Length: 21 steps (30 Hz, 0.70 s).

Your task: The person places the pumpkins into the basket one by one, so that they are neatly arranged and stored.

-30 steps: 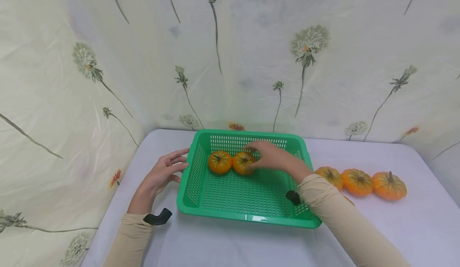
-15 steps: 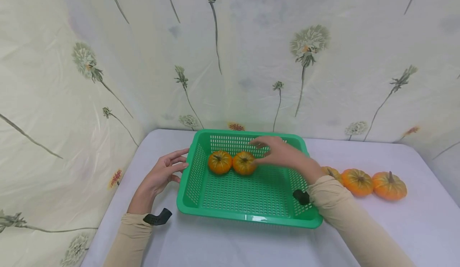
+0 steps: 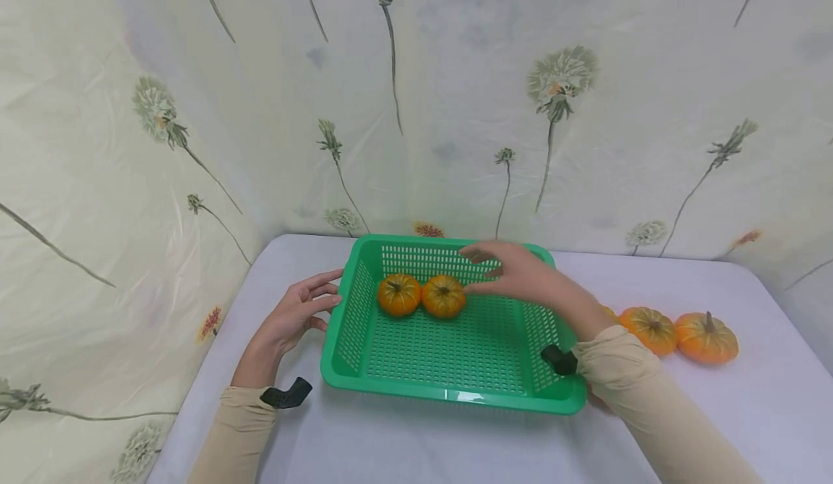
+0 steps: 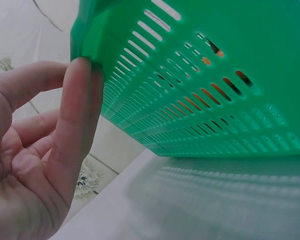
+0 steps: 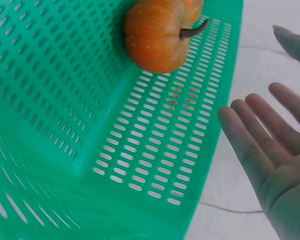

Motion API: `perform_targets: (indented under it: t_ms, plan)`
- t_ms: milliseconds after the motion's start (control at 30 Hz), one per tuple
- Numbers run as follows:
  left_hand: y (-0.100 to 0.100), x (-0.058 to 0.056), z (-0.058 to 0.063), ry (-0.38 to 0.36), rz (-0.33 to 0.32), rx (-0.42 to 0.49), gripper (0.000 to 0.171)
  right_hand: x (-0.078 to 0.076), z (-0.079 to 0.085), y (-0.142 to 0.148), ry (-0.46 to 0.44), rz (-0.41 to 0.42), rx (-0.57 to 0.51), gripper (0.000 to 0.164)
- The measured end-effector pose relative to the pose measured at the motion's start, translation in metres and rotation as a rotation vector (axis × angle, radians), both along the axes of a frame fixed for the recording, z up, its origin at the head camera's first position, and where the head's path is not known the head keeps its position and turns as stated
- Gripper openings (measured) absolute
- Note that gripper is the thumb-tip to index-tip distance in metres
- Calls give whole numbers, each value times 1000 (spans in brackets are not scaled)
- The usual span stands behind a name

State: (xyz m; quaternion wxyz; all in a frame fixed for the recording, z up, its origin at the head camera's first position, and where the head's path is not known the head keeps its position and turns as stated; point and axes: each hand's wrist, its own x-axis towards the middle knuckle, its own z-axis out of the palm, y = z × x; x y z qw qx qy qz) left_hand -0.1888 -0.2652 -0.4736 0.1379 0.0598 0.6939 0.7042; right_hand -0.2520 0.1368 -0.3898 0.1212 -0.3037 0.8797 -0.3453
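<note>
Two small orange pumpkins, a left one (image 3: 399, 295) and a right one (image 3: 444, 296), sit side by side in a green slotted plastic basket (image 3: 442, 391). My right hand (image 3: 517, 274) hovers over the basket's right half, just right of the nearer pumpkin. Its fingers are spread and relaxed, and the palm (image 5: 290, 195) holds nothing in the right wrist view. At the basket's left side, my left hand (image 3: 299, 314) touches the outside of the rim with extended fingers. The left wrist view shows those fingers (image 4: 75, 110) against the green edge.
Right of the basket, more pumpkins stand in a row on the white table (image 3: 703, 419): a middle one (image 3: 648, 330) and a stemmed one (image 3: 706, 338). Another (image 3: 609, 313) is mostly hidden behind my right forearm. A flower-print sheet (image 3: 449, 108) hangs behind.
My right hand has let go of the right-hand pumpkin in the basket and drawn back to the right. The left hand and the basket have stayed where they were.
</note>
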Motion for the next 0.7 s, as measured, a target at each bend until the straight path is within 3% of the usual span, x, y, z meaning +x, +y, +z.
perform_targets:
  t_ms: [700]
  plan:
    - [1,0,0,-2,1,-10,61,25,20,21,46,2,-9,64]
